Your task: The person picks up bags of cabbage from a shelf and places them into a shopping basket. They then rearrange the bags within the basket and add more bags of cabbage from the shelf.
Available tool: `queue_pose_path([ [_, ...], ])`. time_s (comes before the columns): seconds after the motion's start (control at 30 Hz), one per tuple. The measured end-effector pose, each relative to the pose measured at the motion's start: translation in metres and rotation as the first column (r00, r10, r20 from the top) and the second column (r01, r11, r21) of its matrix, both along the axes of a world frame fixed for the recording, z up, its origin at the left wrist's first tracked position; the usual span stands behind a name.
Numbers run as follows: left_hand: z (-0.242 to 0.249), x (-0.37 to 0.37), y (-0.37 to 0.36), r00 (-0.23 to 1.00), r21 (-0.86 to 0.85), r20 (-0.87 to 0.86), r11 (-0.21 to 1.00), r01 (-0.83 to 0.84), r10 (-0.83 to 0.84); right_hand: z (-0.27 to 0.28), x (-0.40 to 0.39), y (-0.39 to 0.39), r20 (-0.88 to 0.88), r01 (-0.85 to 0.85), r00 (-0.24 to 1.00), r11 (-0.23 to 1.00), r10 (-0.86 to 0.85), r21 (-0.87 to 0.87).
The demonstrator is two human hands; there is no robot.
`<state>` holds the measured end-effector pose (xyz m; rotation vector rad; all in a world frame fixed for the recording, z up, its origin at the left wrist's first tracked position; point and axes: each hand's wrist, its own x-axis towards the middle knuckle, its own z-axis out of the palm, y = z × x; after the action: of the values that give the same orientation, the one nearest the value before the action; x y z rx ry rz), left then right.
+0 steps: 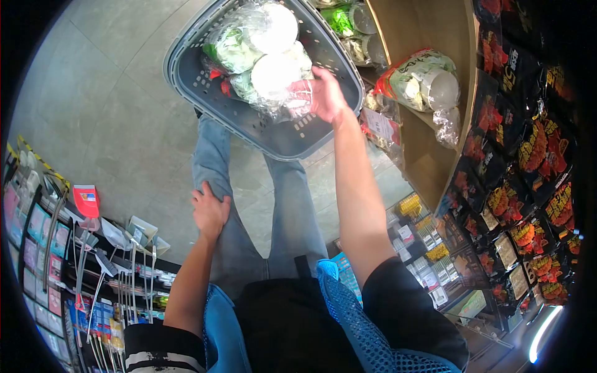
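My right hand (324, 98) reaches into a grey plastic basket (249, 127). Its fingers are curled at the end of a clear plastic bag (301, 102) holding a white round tub (273, 76) and pale leafy vegetables. Glare blurs the exact grip. Beyond it in the basket lies another bag of green leaves (233, 51) with a white round tub (273, 28). Low on the left, my left hand (211, 210) rests on my jeans near the knee, fingers spread and holding nothing.
A curved wooden shelf (429, 137) on the right holds a red-printed bag of vegetables (420, 81). More bagged greens (339, 22) sit behind the basket. Black snack packets (535, 199) hang at far right. A red dustpan (86, 200) and brushes stand at left.
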<state>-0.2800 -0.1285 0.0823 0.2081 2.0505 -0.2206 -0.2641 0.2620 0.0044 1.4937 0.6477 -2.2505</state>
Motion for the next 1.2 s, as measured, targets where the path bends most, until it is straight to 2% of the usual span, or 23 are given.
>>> queue_pose_path([
  [0.1, 0.000, -0.001, -0.001, 1.000, -0.002, 0.010, 1.000, -0.007, 0.007, 0.008, -0.011, 0.018, 0.081, -0.090, 0.991, 0.980, 0.106, -0.179],
  [0.13, 0.000, -0.002, -0.002, 1.000, -0.001, 0.013, 1.000, -0.013, 0.013, 0.000, -0.013, 0.019, 0.161, -0.114, 0.977, 0.983, 0.138, -0.147],
  [0.2, 0.001, -0.004, -0.002, 1.000, 0.005, 0.013, 1.000, -0.019, 0.019, -0.004, -0.021, 0.007, 0.289, -0.368, 0.899, 0.925, 0.329, 0.093],
  [0.23, 0.001, -0.004, -0.002, 1.000, 0.009, 0.013, 1.000, -0.020, 0.020, -0.004, -0.028, -0.001, 0.368, -0.489, 0.840, 0.849, 0.398, 0.199],
  [0.27, 0.000, -0.005, -0.003, 1.000, 0.010, 0.007, 1.000, -0.024, 0.024, -0.006, -0.038, -0.002, 0.460, -0.606, 0.744, 0.779, 0.485, 0.159],
  [0.37, -0.006, -0.005, -0.002, 0.999, 0.022, -0.009, 0.999, -0.039, 0.039, -0.005, -0.058, -0.017, 0.577, -0.918, 0.378, 0.374, 0.724, 0.132],
  [0.4, -0.005, -0.006, -0.001, 0.999, 0.026, -0.011, 0.999, -0.043, 0.043, 0.017, -0.071, -0.026, 0.618, -0.928, 0.348, 0.354, 0.704, 0.119],
  [0.5, -0.003, -0.009, -0.003, 0.999, 0.024, -0.026, 1.000, -0.020, 0.021, 0.002, -0.066, -0.047, 0.755, -0.972, 0.231, 0.178, 0.613, 0.153],
  [0.63, -0.003, -0.008, -0.003, 1.000, 0.022, -0.023, 1.000, -0.020, 0.020, 0.003, -0.054, -0.045, 0.698, -0.990, 0.134, 0.057, 0.703, 0.132],
  [0.83, -0.008, -0.001, -0.008, 0.999, 0.021, -0.016, 0.999, -0.043, 0.044, 0.028, -0.032, -0.017, 0.593, -0.930, 0.338, 0.163, 0.731, 0.329],
  [0.93, -0.008, 0.000, -0.009, 0.999, 0.009, -0.026, 0.999, -0.046, 0.046, 0.051, -0.021, -0.016, 0.509, -0.822, 0.524, 0.250, 0.682, 0.512],
  [0.97, -0.008, 0.000, -0.008, 0.999, 0.005, -0.021, 0.999, -0.046, 0.046, 0.062, -0.017, -0.014, 0.465, -0.772, 0.603, 0.328, 0.648, 0.545],
  [1.03, -0.007, 0.001, -0.006, 0.999, -0.004, -0.013, 0.999, -0.048, 0.048, 0.097, -0.013, -0.009, 0.369, -0.651, 0.742, 0.469, 0.560, 0.596],
  [1.1, -0.008, 0.005, -0.009, 0.999, 0.007, -0.027, 1.000, -0.030, 0.030, 0.139, -0.009, 0.000, 0.342, -0.539, 0.831, 0.486, 0.438, 0.688],
  [1.13, -0.009, 0.007, -0.009, 0.999, 0.017, -0.035, 1.000, -0.021, 0.022, 0.148, 0.002, 0.006, 0.266, -0.406, 0.909, 0.548, 0.320, 0.731],
  [1.2, -0.011, 0.009, -0.011, 0.999, 0.029, -0.040, 0.999, -0.021, 0.022, 0.174, 0.014, 0.019, 0.201, -0.232, 0.972, 0.586, 0.118, 0.777],
])
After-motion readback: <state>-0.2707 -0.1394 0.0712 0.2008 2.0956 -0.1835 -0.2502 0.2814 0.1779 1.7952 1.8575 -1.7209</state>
